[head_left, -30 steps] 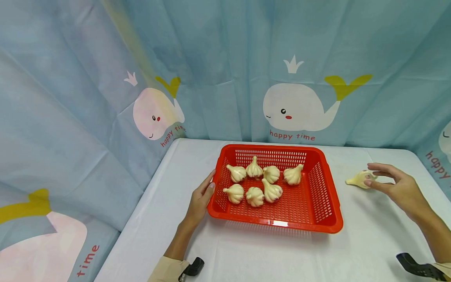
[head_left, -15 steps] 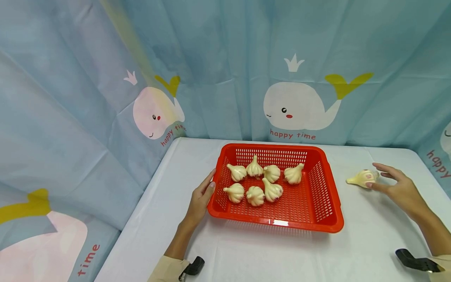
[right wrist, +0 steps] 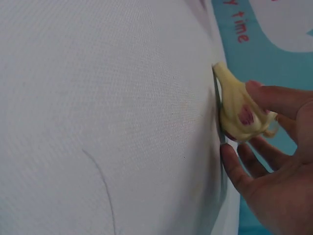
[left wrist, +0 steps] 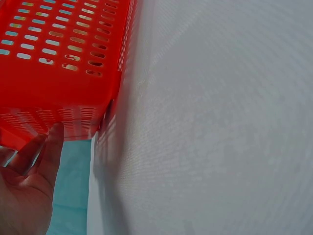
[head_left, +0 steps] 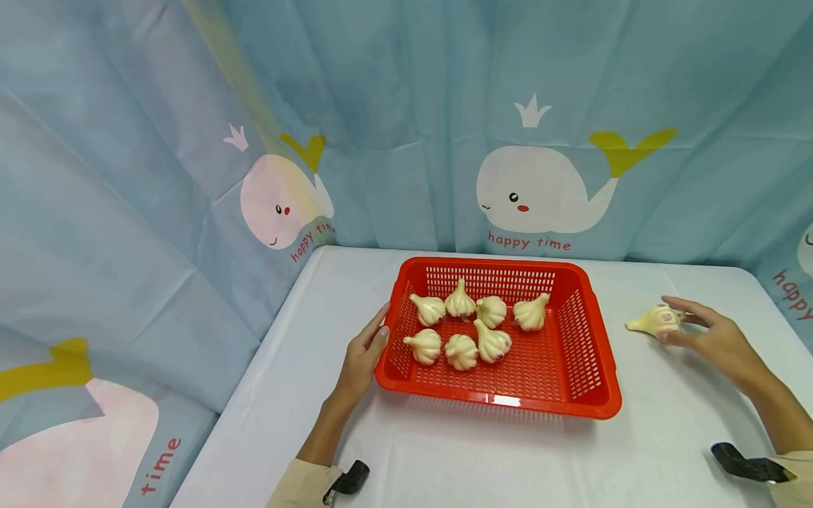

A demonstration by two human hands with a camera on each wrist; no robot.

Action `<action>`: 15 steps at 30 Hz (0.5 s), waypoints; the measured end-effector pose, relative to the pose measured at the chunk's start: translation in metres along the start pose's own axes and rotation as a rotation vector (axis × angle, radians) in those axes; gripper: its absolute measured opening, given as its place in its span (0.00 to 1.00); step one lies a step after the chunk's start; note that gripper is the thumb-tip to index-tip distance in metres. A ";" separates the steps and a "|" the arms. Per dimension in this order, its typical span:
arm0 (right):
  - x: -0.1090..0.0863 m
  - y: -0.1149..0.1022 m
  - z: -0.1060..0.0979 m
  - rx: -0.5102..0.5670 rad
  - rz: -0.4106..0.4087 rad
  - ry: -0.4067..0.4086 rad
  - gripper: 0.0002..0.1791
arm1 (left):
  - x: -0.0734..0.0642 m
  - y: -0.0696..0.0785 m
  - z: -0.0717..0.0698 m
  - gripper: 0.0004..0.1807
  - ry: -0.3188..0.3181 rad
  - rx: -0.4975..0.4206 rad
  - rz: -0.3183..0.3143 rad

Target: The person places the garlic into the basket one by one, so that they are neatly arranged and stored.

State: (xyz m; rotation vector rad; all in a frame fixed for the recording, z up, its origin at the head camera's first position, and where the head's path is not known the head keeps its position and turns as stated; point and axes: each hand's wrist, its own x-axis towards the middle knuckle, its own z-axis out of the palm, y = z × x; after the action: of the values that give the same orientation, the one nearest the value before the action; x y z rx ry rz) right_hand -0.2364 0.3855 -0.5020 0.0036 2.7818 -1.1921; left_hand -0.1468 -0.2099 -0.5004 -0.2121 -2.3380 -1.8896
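Observation:
A red plastic basket (head_left: 495, 405) with slotted walls holds several garlic bulbs (head_left: 492, 343), gathered mostly in its left and back parts. My left hand (head_left: 358, 360) rests against the basket's left side, its fingers extended along the outer wall; the left wrist view has the fingertips (left wrist: 57, 129) at the slotted wall. Right of the basket, one more garlic bulb (head_left: 655, 321) lies on the table, its stem pointing left. My right hand (head_left: 724, 343) is spread about the round end of this bulb. In the right wrist view the thumb overlaps the bulb (right wrist: 239, 110), while other fingers stay below it, apart.
A white cloth covers the table (head_left: 483, 458). Behind and to the left hangs a blue curtain (head_left: 394, 106) printed with whales. Black wrist straps (head_left: 349, 480) sit at both sleeves.
My right hand drew back slightly from the lone garlic bulb, then came nearer around it again. My left hand and the basket stay in place.

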 end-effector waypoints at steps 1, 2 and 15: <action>0.000 0.000 0.000 -0.001 -0.001 -0.001 0.48 | 0.000 0.000 0.000 0.27 0.002 0.002 -0.001; 0.000 0.000 0.000 0.000 -0.004 -0.002 0.47 | 0.000 0.000 0.000 0.27 0.002 0.004 -0.002; -0.004 -0.002 -0.002 -0.005 -0.012 0.048 0.50 | 0.000 0.002 0.001 0.27 0.003 0.002 -0.006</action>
State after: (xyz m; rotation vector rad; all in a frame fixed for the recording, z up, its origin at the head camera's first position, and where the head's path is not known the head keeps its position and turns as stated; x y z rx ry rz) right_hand -0.2325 0.3860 -0.4986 0.0160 2.8302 -1.2032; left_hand -0.1460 -0.2089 -0.4990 -0.2025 -2.3411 -1.8882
